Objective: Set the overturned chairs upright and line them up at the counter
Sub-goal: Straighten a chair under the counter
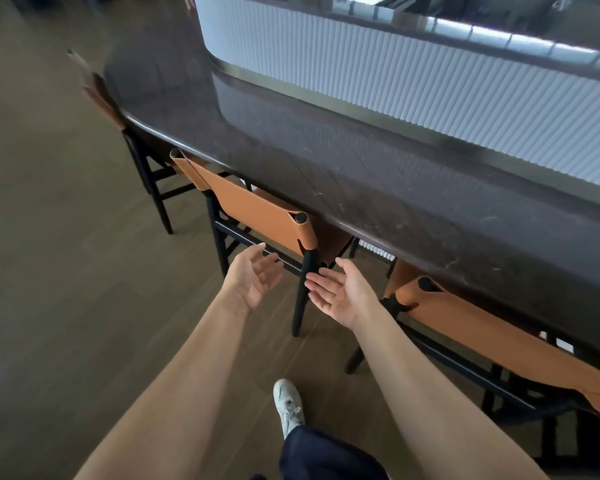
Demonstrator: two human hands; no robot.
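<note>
Palms faced each other, the left hand [255, 276] and right hand [340, 292] both spread open and holding nothing, just behind the middle chair [257, 209]. That chair stood upright, tucked against the dark counter [378, 174] (tan back nearly touching its edge), between the far chair [101, 95] and the near chair [492, 327], also upright.

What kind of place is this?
Probably a home kitchen or a café bar, indoors. A long dark counter runs along a white ribbed panel, with tan leather-backed chairs tucked under it in a row on a wood-look floor. Nothing in view settles which.
</note>
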